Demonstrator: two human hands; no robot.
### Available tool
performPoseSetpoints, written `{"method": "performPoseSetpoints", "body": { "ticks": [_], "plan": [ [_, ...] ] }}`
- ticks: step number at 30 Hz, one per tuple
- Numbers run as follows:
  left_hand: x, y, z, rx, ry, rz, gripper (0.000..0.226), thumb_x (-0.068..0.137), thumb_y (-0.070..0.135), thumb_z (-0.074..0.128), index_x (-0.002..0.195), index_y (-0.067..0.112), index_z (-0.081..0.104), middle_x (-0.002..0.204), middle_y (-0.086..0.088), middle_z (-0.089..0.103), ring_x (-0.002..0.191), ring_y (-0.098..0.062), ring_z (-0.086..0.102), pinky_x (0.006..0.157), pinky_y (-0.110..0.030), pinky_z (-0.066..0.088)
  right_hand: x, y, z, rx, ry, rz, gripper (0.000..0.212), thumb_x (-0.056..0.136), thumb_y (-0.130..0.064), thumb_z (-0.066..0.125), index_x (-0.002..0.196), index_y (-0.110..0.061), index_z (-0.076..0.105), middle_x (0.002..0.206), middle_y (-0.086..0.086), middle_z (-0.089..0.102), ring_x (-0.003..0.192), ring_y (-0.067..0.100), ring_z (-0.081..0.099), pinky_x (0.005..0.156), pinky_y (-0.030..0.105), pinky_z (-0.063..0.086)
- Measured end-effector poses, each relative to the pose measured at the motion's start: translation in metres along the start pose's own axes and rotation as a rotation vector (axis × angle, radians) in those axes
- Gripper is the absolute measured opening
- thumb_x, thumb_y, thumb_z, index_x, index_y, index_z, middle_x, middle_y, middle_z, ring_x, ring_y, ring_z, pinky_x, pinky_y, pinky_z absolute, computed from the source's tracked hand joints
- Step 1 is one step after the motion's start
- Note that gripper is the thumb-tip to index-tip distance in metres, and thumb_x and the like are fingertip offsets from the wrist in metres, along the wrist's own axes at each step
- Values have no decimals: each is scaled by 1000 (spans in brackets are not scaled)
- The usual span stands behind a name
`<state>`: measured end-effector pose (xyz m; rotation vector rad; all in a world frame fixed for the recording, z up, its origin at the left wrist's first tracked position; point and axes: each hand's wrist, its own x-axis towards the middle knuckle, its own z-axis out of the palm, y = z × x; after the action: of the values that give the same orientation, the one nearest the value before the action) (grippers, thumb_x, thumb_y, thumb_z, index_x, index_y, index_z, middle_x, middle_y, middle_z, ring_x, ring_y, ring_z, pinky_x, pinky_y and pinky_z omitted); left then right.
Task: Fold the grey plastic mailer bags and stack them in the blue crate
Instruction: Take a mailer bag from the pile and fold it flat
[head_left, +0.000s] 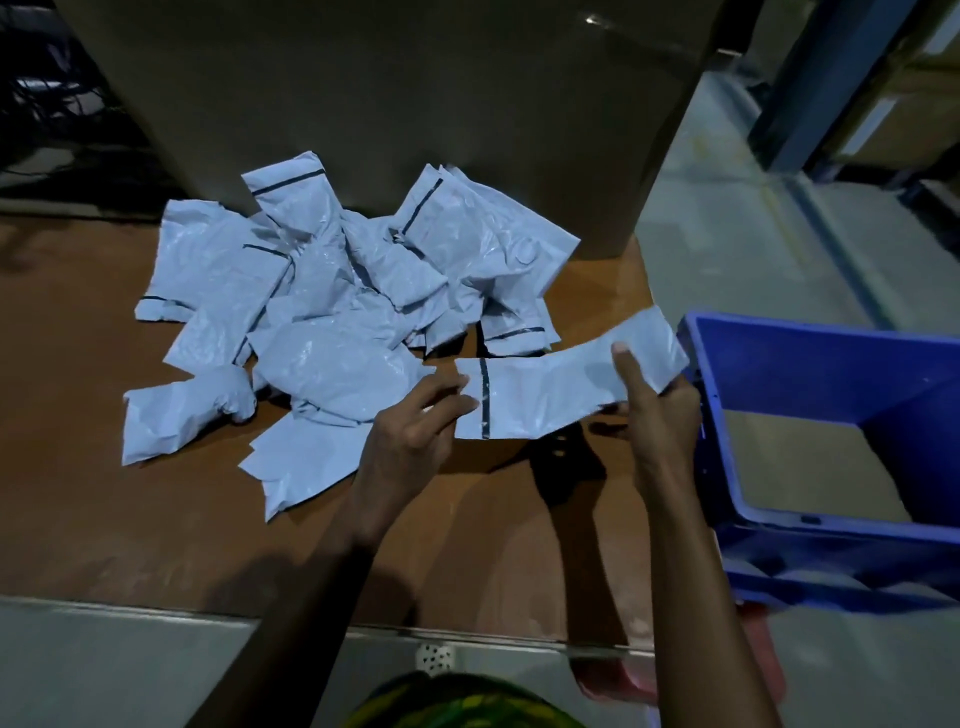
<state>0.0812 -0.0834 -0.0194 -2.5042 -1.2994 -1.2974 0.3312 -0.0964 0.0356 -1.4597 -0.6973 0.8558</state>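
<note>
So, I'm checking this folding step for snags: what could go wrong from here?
The mailer bag hangs in air, pinched only at its ends by left hand and right hand; slick plastic may slip and fold crooked. Its right end is close to the blue crate rim and might catch. The loose pile beside the left hand could get dragged.

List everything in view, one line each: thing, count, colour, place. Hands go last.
held mailer bag: one, grey with a dark strip, stretched between both hands over the table's right side
pile of mailer bags: many, count unclear, grey, heaped mid-table
blue crate: one, blue, right of the table
table: one, brown, under the pile
large box: one, dull brown, behind the pile
rack upright: one, blue, top right
left hand: one, pinches the bag's strip end
right hand: one, grips the bag's other end, thumb on top
</note>
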Motion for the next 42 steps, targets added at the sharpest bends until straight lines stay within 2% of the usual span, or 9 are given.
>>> {"method": "performPoseSetpoints", "body": {
  "ticks": [3,6,9,12,15,17,20,26,42],
  "plan": [
    [-18,-15,17,-8,-48,-75,21,90,-11,65,98,5,76,117,-9,72,98,-27,73,66,-41,62,-9,38,-24,-126,6,198,16,95,-35,74,94,-20,71,89,7,77,68,22,76,62,44,63],
    [-36,-26,31,-37,-179,-154,26,82,-15,73,99,4,78,111,-10,76,93,-27,75,69,-42,62,-21,65,-42,-163,-6,326,39,97,-41,70,121,-12,69,94,8,77,71,25,74,67,47,64],
    [-42,-19,27,-40,-147,-301,28,84,-12,70,107,2,77,109,-14,76,95,-28,74,87,-33,58,-30,81,-54,-613,118,96,53,97,-48,66,141,-18,57,123,9,69,104,28,68,85,41,54],
    [-31,7,34,-72,-110,-429,26,100,1,58,124,3,69,120,-15,71,111,-24,65,98,-36,51,-34,83,-46,-865,140,-396,45,97,-39,66,136,-16,58,128,10,60,117,26,53,86,39,49],
    [-25,32,69,-12,-313,-453,49,111,35,40,152,7,46,159,-15,42,152,-28,29,125,-41,23,-7,92,-16,-904,-155,-582,37,101,-42,55,129,-21,64,131,7,61,120,23,53,92,40,50],
    [-33,30,97,156,-439,-392,64,111,49,23,160,9,32,169,-14,23,158,-32,10,128,-51,12,13,105,2,-1067,-341,-622,46,104,-50,41,138,-25,59,149,6,53,139,26,46,111,49,41],
    [-50,15,119,261,-472,-387,69,109,54,16,164,13,20,172,-12,7,159,-33,0,128,-51,3,26,135,9,-1285,-516,-579,60,107,-61,21,160,-35,31,173,-1,12,160,24,1,127,52,7],
    [-48,1,129,298,-511,-339,64,108,54,19,165,24,18,172,-11,6,159,-35,-2,128,-50,3,28,160,5,-1310,-427,-630,63,107,-62,22,165,-36,14,174,-1,1,159,23,-10,129,53,2],
    [-50,9,129,331,-442,-381,61,108,50,34,163,26,27,172,-9,14,159,-34,8,129,-45,-1,24,165,9,-1304,-387,-568,62,107,-61,28,163,-36,22,173,0,9,160,25,-4,128,52,6]
  ]
}}
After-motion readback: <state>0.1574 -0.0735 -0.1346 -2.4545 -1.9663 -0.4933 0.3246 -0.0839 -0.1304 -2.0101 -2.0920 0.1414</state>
